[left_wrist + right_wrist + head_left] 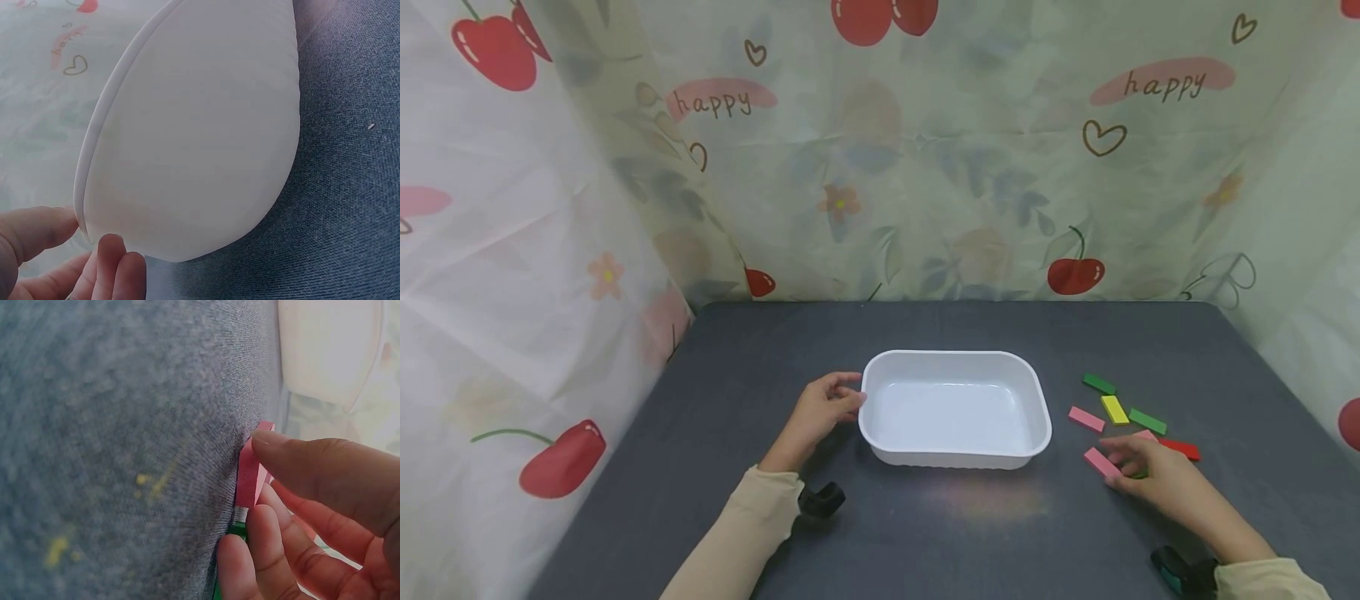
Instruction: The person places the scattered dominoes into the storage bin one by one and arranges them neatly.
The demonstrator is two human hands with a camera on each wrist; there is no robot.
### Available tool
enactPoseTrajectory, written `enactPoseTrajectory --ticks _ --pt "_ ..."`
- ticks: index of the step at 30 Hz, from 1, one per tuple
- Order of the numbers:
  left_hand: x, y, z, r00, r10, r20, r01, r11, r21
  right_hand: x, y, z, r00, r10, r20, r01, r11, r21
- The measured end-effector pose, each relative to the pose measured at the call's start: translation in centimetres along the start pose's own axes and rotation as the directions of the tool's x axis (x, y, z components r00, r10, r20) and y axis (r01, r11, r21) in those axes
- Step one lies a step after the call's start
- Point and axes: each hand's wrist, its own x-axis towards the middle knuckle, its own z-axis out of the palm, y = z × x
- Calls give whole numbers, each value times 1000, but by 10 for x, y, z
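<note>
A white plastic basin with rounded corners sits mid-table. My left hand is at its left end, thumb and fingers holding the rim; the left wrist view shows the thumb at the lip and fingertips against the outer wall. My right hand pinches a pink block between thumb and fingers, low over the table right of the basin. Close by, partly behind the fingers, shows a green block. Another pink block and a red block lie just beyond that hand.
Past the right hand lie a green block, a yellow block, a pink block and another green block. A dark grey cloth covers the table. Patterned curtains hang behind and at both sides.
</note>
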Motion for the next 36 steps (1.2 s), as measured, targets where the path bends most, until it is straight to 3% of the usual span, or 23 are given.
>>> enactPoseTrajectory --ticks 15,36 --pt "1 1 0 1000 -2 1 2 1000 7 3 -2 1 999 19 39 -18 1000 -19" --pt "1 2 0 1000 7 10 -7 1000 0 4 -1 -3 992 -60 109 60 998 10"
